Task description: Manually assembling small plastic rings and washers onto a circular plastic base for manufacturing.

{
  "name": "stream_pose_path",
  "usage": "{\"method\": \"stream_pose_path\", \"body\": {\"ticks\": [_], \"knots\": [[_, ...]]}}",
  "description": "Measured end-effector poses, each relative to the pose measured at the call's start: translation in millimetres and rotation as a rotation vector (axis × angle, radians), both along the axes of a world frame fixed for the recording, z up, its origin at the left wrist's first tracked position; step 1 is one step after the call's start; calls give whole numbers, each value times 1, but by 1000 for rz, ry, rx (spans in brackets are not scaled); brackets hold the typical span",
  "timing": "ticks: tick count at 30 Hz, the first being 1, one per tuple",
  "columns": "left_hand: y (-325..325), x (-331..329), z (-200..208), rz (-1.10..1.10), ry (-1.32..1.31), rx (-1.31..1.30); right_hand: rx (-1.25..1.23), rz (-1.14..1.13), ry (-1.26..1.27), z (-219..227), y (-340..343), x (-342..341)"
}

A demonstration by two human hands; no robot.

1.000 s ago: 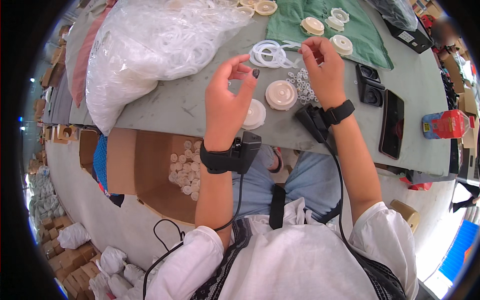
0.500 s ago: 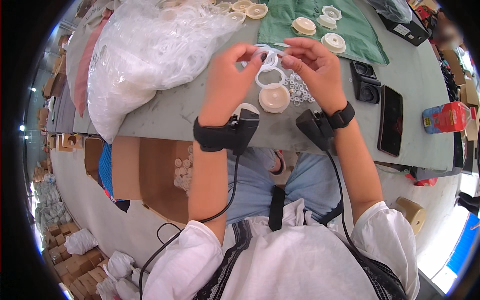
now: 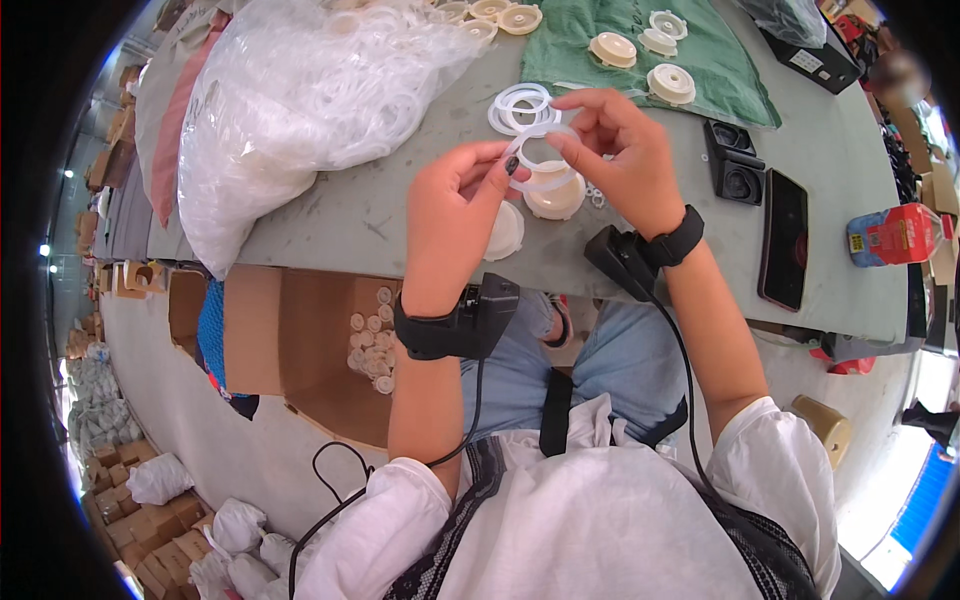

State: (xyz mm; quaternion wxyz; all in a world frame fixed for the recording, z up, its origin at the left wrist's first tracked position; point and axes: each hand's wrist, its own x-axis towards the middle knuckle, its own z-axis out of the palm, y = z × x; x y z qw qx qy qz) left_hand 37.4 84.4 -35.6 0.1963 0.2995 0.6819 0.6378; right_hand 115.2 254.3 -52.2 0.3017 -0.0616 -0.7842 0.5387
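A translucent white ring (image 3: 548, 187) is stretched between my two hands above the table. My left hand (image 3: 452, 205) pinches its left side between thumb and fingers. My right hand (image 3: 628, 155) grips the upper right of the same ring with thumb and fingertips. Just beyond it, several loose white rings (image 3: 497, 120) lie in an overlapping pile. Under the held ring sits a round cream plastic cap (image 3: 556, 203). Another cream cap (image 3: 506, 234) lies beside my left wrist. Small white pieces (image 3: 596, 198) are mostly hidden behind my right hand.
At the left, a big clear bag of rings (image 3: 290, 130) rests on the table. Several cream caps (image 3: 612, 50) sit on green cloth (image 3: 560, 45). A black case (image 3: 735, 165), phone (image 3: 785, 240) and red-labelled bottle (image 3: 893, 236) lie right. Below stands an open carton (image 3: 310, 350).
Both hands have drawn away from the ring pile, my left hand coming nearer to me. One ring is now plainly held between them. The pile shows uncovered.
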Motion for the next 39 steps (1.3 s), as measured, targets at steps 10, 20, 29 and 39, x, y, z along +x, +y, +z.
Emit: {"method": "stream_pose_path", "body": {"ticks": [10,20,29,39], "knots": [[-41,5,-4,111,53,-170,-285,231,-372,17,-36,19],[-62,5,-36,166,314,-297,57,58,-344,-9,-62,24],[-76,23,-2,55,3,-69,-452,269,-364,11,-64,41],[-61,21,-28,245,94,-253,-149,-18,-339,-12,-77,30]]}}
